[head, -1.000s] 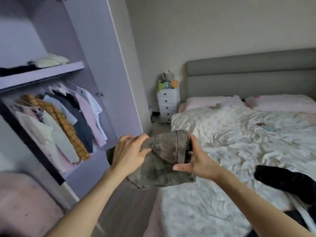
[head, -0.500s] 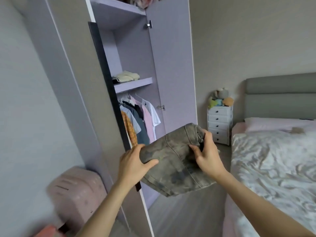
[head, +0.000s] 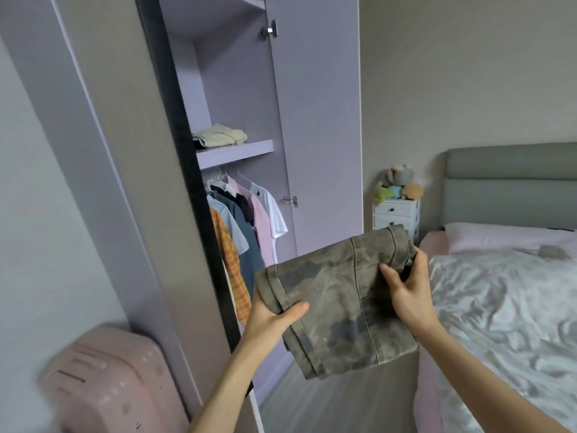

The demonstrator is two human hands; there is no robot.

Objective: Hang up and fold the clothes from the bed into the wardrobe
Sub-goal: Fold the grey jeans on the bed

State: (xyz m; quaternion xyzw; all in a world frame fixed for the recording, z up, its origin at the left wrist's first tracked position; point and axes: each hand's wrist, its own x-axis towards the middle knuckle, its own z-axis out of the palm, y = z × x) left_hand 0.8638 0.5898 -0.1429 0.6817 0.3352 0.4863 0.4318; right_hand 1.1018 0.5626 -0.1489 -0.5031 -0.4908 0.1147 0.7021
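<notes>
Wardrobe (head: 312, 120) door standing open; bare floor (head: 343, 401) running between wardrobe front and bed (head: 515, 307) edge. Shelf (head: 234, 151) carrying a cream folded garment (head: 220, 136) at its left end, right end lying bare; hanging shirts (head: 249, 223) below it. Both forearms reaching forward and up. Folded grey jeans (head: 337, 301) being held in mid-air between wardrobe and bed. Left hand (head: 268, 317) gripping the lower-left edge, thumb on top. Right hand (head: 409, 292) fingers (head: 390, 275) clamping the upper-right end.
</notes>
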